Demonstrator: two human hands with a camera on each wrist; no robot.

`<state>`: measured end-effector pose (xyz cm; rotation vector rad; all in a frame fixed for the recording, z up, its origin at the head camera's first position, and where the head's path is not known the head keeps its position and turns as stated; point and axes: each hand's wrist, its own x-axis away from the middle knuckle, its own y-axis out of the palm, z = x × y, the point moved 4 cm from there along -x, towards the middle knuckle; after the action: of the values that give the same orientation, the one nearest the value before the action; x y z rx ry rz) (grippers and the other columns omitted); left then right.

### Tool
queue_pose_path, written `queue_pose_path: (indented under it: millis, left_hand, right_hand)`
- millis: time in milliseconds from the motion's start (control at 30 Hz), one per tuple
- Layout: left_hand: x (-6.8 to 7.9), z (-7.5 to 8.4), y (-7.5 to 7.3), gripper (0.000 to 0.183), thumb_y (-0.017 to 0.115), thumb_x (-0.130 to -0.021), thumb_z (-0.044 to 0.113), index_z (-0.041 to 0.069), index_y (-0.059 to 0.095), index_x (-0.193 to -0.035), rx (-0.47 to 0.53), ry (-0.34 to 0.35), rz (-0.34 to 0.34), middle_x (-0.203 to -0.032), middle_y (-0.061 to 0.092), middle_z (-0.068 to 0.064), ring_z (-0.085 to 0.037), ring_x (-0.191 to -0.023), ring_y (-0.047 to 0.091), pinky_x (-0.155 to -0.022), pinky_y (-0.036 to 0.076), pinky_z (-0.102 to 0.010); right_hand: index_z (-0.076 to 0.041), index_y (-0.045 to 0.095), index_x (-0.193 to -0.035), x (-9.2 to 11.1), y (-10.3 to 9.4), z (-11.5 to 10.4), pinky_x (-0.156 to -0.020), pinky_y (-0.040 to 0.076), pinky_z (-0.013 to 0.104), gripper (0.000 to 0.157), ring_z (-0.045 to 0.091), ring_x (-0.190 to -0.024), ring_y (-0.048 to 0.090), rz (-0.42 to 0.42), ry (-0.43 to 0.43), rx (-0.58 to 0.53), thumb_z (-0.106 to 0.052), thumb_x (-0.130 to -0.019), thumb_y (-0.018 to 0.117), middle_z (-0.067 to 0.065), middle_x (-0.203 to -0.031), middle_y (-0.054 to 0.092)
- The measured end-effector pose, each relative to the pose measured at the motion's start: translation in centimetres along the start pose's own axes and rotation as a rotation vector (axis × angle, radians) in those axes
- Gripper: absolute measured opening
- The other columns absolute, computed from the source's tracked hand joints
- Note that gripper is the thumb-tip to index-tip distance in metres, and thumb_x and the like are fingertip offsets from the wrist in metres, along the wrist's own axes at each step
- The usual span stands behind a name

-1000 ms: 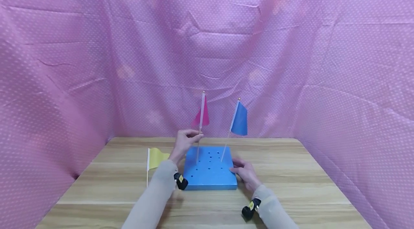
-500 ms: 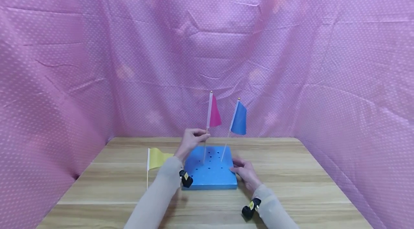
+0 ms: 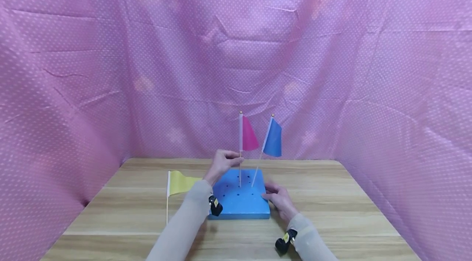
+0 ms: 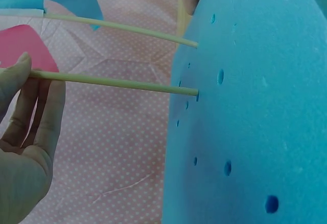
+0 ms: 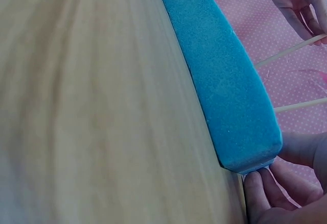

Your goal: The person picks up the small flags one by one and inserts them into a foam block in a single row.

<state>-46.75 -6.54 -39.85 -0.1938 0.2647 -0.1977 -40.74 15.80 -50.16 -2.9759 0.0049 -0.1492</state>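
My left hand [image 3: 222, 165] pinches the thin wooden stick of a pink flag [image 3: 249, 135] between thumb and fingers. The flag stands nearly upright over a blue foam board [image 3: 243, 207] dotted with small holes. In the left wrist view, the lower end of the held stick [image 4: 127, 83] is right at a hole in the board. A blue flag [image 3: 273, 138] leans slightly right, its stick planted in the board just right of the pink one. At the board's right edge my right hand [image 3: 281, 202] grips it, thumb on the top face and fingers against the side.
Left of the board lies a yellow flag [image 3: 180, 182] on the wooden table [image 3: 343, 203], partly hidden by my left sleeve. Pink dotted cloth [image 3: 236, 56] hangs behind the table and along both sides.
My left hand has carried the pink flag rightward across the board, then slightly lower, and its stick has turned more upright. My right hand stays at the board's edge.
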Motion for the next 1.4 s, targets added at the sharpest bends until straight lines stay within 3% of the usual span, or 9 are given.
queue_pose_path:
  millis: [200, 467, 700, 1000, 1267, 1400]
  left_hand:
    - [0.2, -0.1, 0.2, 0.021, 0.076, -0.086, 0.026, 0.013, 0.077, -0.102, -0.042, -0.004, 0.018, -0.099, 0.075, -0.004, -0.016, -0.09, 0.072, -0.087, 0.057, -0.035]
    - [0.8, 0.1, 0.5, 0.021, 0.075, -0.087, 0.026, 0.012, 0.076, -0.104, -0.077, 0.013, -0.003, -0.098, 0.074, -0.003, -0.016, -0.09, 0.071, -0.086, 0.058, -0.036]
    - [1.4, 0.0, 1.1, 0.021, 0.073, -0.09, 0.028, 0.015, 0.076, -0.106, -0.171, 0.028, -0.023, -0.1, 0.074, -0.001, -0.016, -0.091, 0.07, -0.091, 0.056, -0.047]
    - [1.4, 0.1, 1.5, 0.016, 0.072, -0.09, 0.023, 0.015, 0.077, -0.103, -0.179, 0.055, -0.03, -0.098, 0.074, -0.003, -0.016, -0.088, 0.071, -0.09, 0.055, -0.051]
    - [1.2, -0.2, 1.3, 0.016, 0.072, -0.091, 0.022, 0.015, 0.077, -0.103, -0.161, 0.057, -0.026, -0.097, 0.075, -0.003, -0.02, -0.09, 0.072, -0.088, 0.058, -0.045]
    - [1.1, -0.5, 1.0, 0.016, 0.072, -0.09, 0.025, 0.015, 0.077, -0.102, -0.184, 0.057, -0.04, -0.094, 0.074, -0.002, -0.017, -0.086, 0.07, -0.085, 0.058, -0.043]
  right_hand:
    - [-0.002, 0.053, -0.137, 0.0, -0.1, 0.3, -0.108, 0.04, 0.056, 0.052, 0.039, -0.129, 0.05, 0.01, -0.007, 0.005, -0.005, -0.088, 0.068, 0.022, -0.138, 0.055]
    - [-0.004, 0.052, -0.139, 0.0, -0.2, 0.3, -0.11, 0.037, 0.058, 0.053, 0.04, -0.131, 0.048, 0.007, 0.013, 0.0, -0.006, -0.088, 0.068, 0.021, -0.141, 0.052]
    - [-0.001, 0.052, -0.139, 0.2, -0.3, 0.4, -0.109, 0.039, 0.057, 0.053, 0.041, -0.13, 0.048, -0.002, -0.005, 0.0, -0.004, -0.088, 0.068, 0.023, -0.141, 0.052]
    - [-0.002, 0.052, -0.138, 0.4, -0.8, 0.5, -0.108, 0.039, 0.058, 0.052, 0.04, -0.13, 0.049, -0.003, 0.015, 0.013, -0.005, -0.089, 0.068, 0.023, -0.141, 0.052]
    - [-0.003, 0.054, -0.136, 0.3, -0.7, 0.4, -0.108, 0.04, 0.057, 0.049, 0.039, -0.128, 0.05, -0.001, 0.015, 0.013, -0.005, -0.089, 0.068, 0.022, -0.14, 0.053]
    - [-0.002, 0.055, -0.136, 0.2, -0.6, 0.3, -0.107, 0.042, 0.056, 0.049, 0.039, -0.128, 0.051, -0.009, 0.002, 0.01, -0.005, -0.088, 0.068, 0.022, -0.139, 0.054]
